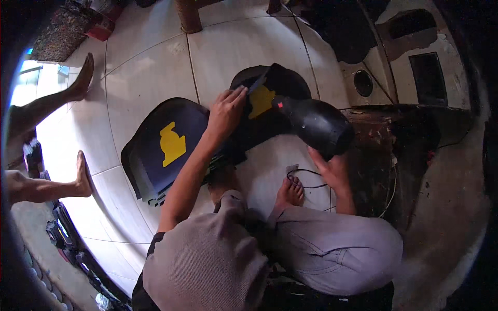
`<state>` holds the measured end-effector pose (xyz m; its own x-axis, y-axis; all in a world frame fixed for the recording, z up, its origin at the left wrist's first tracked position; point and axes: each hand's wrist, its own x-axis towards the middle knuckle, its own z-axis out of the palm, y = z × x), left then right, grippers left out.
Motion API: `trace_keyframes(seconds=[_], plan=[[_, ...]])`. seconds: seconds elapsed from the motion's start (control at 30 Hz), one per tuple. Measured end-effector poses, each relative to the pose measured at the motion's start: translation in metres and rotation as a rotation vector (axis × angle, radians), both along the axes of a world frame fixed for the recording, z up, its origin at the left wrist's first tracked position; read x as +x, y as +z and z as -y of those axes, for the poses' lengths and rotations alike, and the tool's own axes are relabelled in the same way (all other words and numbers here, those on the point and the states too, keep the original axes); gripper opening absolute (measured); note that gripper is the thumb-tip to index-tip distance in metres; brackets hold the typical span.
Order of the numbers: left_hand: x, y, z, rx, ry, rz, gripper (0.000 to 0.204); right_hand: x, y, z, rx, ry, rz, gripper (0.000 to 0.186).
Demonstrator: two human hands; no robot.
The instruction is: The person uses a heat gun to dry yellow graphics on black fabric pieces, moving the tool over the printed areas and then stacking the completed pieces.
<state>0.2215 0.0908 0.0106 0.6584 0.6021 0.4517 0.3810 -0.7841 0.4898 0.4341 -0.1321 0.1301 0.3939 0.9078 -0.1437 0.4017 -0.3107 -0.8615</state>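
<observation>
Two stacks of dark curved panels lie on the floor. The left stack [150, 137] carries a yellow cut-out shape [173, 144] on its top panel. On the right stack, a similar yellow shape [261, 101] shows on a black panel [290, 83]. My left hand [226, 111] is closed at that panel's left side, its fingertips pinching what seems a thin dark sheet [258, 83] raised at an angle. My right hand [332, 168] is below a bulky black hair dryer [322, 126], gripping it; its nozzle points left at the right-hand yellow shape. The handle is mostly hidden.
A thin cable [311, 179] loops beside my bare foot [290, 193]. Another person's bare legs [52, 187] extend in from the left. A worn wooden box [373, 78] with cut openings stands at right. A round wooden leg [188, 16] rests on the tiled floor [150, 46].
</observation>
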Motion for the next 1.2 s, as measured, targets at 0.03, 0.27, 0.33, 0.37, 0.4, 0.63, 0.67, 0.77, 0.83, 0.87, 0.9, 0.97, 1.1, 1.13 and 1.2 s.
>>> trace_keyframes(seconds=[0.03, 0.27, 0.33, 0.37, 0.4, 0.63, 0.67, 0.77, 0.83, 0.87, 0.9, 0.97, 1.1, 1.13, 1.2], plan=[[0.001, 0.001, 0.004, -0.121, 0.026, -0.007, 0.025, 0.0, -0.001, 0.0, -0.028, 0.003, -0.021, 0.029], [0.0, -0.024, 0.005, -0.598, 0.214, -0.112, 0.028, 0.003, -0.006, 0.008, -0.052, 0.017, -0.041, 0.03], [-0.004, -0.036, -0.001, -0.691, 0.178, -0.175, 0.028, 0.003, -0.004, 0.007, -0.039, 0.046, -0.04, 0.033], [-0.006, -0.038, -0.003, -0.738, 0.153, -0.202, 0.028, 0.003, -0.003, 0.004, -0.057, 0.062, -0.069, 0.035], [-0.008, -0.039, -0.005, -0.783, 0.13, -0.228, 0.027, 0.003, -0.001, 0.002, -0.075, 0.08, -0.098, 0.036], [-0.022, 0.064, -0.012, -1.124, 0.137, 0.004, 0.028, 0.01, -0.005, 0.008, -0.049, 0.008, 0.028, 0.036], [-0.034, 0.076, -0.022, -1.272, 0.09, 0.071, 0.029, 0.012, 0.004, 0.012, -0.056, -0.033, 0.042, 0.034], [-0.116, 0.106, -0.034, -1.159, 0.214, -0.05, 0.039, 0.011, -0.005, 0.012, -0.086, -0.062, -0.032, 0.03], [-0.18, 0.086, -0.042, -1.159, 0.486, -0.196, 0.037, 0.012, -0.001, 0.02, -0.152, -0.089, -0.028, 0.03], [-0.224, 0.069, -0.04, -1.117, 0.45, -0.229, 0.038, 0.013, -0.013, 0.023, -0.193, -0.078, -0.03, 0.031], [-0.267, 0.053, -0.038, -1.074, 0.415, -0.261, 0.04, 0.014, -0.021, 0.024, -0.235, -0.068, -0.031, 0.032], [-0.288, 0.069, -0.027, -1.057, 0.478, -0.449, 0.04, 0.001, -0.01, 0.004, -0.146, 0.01, -0.077, 0.035], [-0.295, 0.036, -0.008, -0.454, 0.654, -0.7, 0.032, -0.008, -0.001, -0.007, -0.097, 0.104, 0.004, 0.042], [-0.266, 0.048, -0.005, -0.245, 0.706, -0.732, 0.03, -0.006, -0.002, -0.006, -0.129, 0.116, 0.0, 0.043], [-0.203, 0.063, 0.001, -0.041, 0.728, -0.583, 0.03, -0.002, -0.014, -0.001, -0.195, 0.154, -0.02, 0.045]])
